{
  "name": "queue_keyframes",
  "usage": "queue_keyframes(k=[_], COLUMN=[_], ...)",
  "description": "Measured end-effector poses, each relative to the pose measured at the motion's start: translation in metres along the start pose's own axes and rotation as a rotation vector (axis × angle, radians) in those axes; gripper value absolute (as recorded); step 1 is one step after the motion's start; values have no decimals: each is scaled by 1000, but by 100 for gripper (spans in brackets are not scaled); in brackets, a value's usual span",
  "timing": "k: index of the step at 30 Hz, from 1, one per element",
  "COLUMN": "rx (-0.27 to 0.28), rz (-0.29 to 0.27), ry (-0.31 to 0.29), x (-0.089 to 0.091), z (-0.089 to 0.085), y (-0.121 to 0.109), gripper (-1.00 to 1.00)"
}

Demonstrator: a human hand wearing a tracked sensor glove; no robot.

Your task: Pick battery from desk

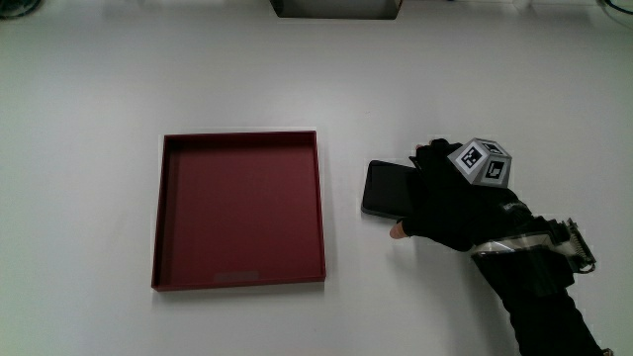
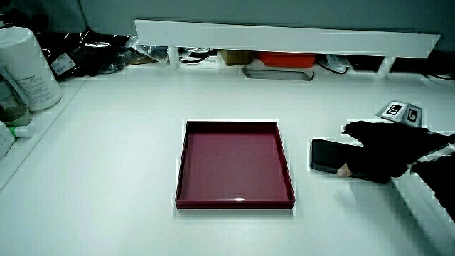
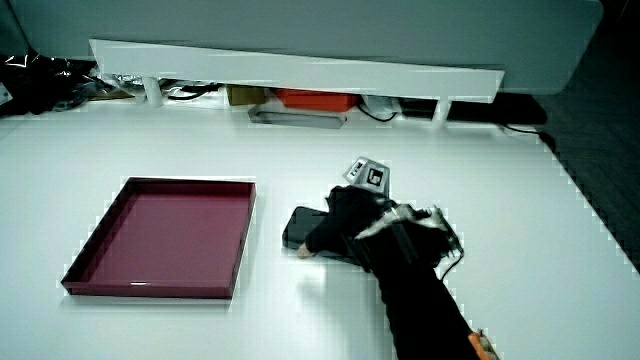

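Observation:
A flat black battery lies on the white table beside the dark red tray; it also shows in both side views. The gloved hand rests over the end of the battery away from the tray, its fingers curled around the battery's edges and a bare thumb tip touching the table at the edge nearer the person. The patterned cube sits on the hand's back. The battery still lies flat on the table. The hand covers part of it.
The red tray holds nothing. A low white partition runs along the table's edge farthest from the person, with cables and boxes under it. A white canister stands at the table's corner in a side view.

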Motion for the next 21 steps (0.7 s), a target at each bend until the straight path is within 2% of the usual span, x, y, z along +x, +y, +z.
queue_keyframes(k=[3, 8, 13, 15, 21], rx=[-14, -30, -2, 8, 90], rz=[-35, -41, -48, -32, 5], ry=[2, 19, -10, -9, -44], x=[7, 11, 10, 6, 1], z=[-6, -11, -12, -11, -10], y=[10, 18, 19, 15, 11], gripper=[0, 0, 0, 11, 44])
